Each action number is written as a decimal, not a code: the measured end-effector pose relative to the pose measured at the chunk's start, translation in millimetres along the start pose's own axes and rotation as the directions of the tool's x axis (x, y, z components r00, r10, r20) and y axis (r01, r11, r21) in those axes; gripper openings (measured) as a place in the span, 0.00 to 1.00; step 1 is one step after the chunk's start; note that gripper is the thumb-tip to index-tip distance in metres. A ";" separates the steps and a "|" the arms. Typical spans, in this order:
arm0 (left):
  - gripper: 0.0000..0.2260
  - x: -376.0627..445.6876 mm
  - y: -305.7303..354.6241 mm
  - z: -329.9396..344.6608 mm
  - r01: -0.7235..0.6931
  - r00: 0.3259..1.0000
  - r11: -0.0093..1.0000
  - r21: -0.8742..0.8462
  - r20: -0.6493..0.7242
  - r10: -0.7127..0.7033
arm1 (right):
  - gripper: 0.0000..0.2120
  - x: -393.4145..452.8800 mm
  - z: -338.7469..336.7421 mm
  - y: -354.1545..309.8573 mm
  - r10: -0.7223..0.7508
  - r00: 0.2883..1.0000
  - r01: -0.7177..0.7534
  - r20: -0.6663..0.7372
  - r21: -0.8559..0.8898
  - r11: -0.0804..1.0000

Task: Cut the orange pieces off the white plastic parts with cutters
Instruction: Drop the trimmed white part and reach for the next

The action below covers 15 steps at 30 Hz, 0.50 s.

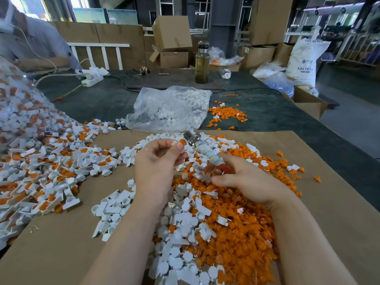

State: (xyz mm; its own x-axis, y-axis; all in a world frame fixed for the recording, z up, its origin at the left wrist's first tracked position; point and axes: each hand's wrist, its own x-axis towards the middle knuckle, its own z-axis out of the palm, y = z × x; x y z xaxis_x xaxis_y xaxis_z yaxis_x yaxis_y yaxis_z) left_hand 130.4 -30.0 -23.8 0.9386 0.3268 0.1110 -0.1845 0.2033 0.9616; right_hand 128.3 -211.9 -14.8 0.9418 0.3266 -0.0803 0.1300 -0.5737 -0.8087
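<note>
My left hand [158,163] pinches a small white plastic part with an orange piece [179,142] between thumb and fingers, raised above the heap. My right hand [242,179] grips the cutters [202,150] by their red, tape-wrapped handles; the metal jaws [190,137] sit right at the orange piece. Below my hands lies a heap of cut orange pieces [236,239] mixed with loose white parts [181,233] on brown cardboard [61,243].
A big spill of uncut white-and-orange parts [41,161] runs from a clear bag at the left. A clear bag of white parts [170,108] and a small orange pile [226,114] lie beyond. A bottle [202,64], a power strip [92,80], boxes and another person [30,42] are at the back.
</note>
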 end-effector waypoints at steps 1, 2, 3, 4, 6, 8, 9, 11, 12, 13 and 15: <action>0.04 0.4 0.2 -0.5 -0.004 1.000 1.000 0.005 0.002 0.004 | 0.20 0.0 -0.1 -0.4 0.009 1.000 -0.009 0.005 -0.012 1.000; 0.04 0.7 0.4 -1.2 -0.007 1.000 1.000 0.011 0.006 0.007 | 0.21 0.4 -0.2 -0.3 0.016 1.000 -0.016 0.009 -0.028 0.999; 0.04 1.0 0.5 -1.6 -0.009 1.000 1.000 0.017 0.010 0.009 | 0.22 0.8 -0.6 -0.4 0.022 1.000 -0.022 0.012 -0.044 0.999; 0.04 1.3 0.6 -1.9 -0.012 1.000 1.000 0.024 0.015 0.011 | 0.23 0.7 -0.9 -0.7 0.025 1.000 -0.024 0.016 -0.058 0.998; 0.05 1.7 0.5 -2.1 -0.018 1.000 0.999 0.042 0.025 0.017 | 0.25 0.3 -0.6 -1.2 0.028 0.999 -0.025 0.030 -0.073 0.997; 0.05 1.9 0.5 -2.2 -0.020 0.999 0.999 0.050 0.029 0.019 | 0.25 0.4 1.0 -1.6 0.034 0.999 -0.031 0.035 -0.073 0.997; 0.04 2.0 0.5 -2.4 -0.021 0.999 0.999 0.048 0.029 0.020 | 0.23 0.5 1.9 -2.2 0.033 0.999 -0.031 0.033 -0.077 0.997; 0.04 2.0 0.7 -2.6 -0.025 0.999 0.999 0.041 0.026 0.024 | 0.16 1.7 3.3 -2.9 0.002 0.999 0.002 0.032 -0.105 0.994; 0.04 1.8 1.1 -2.7 -0.027 0.999 0.999 0.039 0.023 0.026 | 0.11 2.1 4.3 -3.5 -0.022 0.999 0.025 0.032 -0.118 0.993; 0.05 1.6 1.0 -2.9 -0.028 0.999 0.999 0.040 0.018 0.027 | 0.08 2.2 5.1 -4.6 -0.040 0.999 0.044 0.031 -0.127 0.991; 0.04 1.4 0.8 -2.6 -0.028 1.000 0.999 0.037 0.008 0.028 | 0.07 1.9 6.5 -7.3 -0.065 0.998 0.067 0.019 -0.140 0.988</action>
State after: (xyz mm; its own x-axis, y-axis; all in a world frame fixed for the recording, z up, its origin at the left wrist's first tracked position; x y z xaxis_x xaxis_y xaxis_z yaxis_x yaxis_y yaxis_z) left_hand 130.8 -27.1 -23.5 0.9353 0.3250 0.1399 -0.2001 0.1595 0.9667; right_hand 127.1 -202.3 -12.8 0.9252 0.3776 -0.0386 0.2351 -0.6500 -0.7227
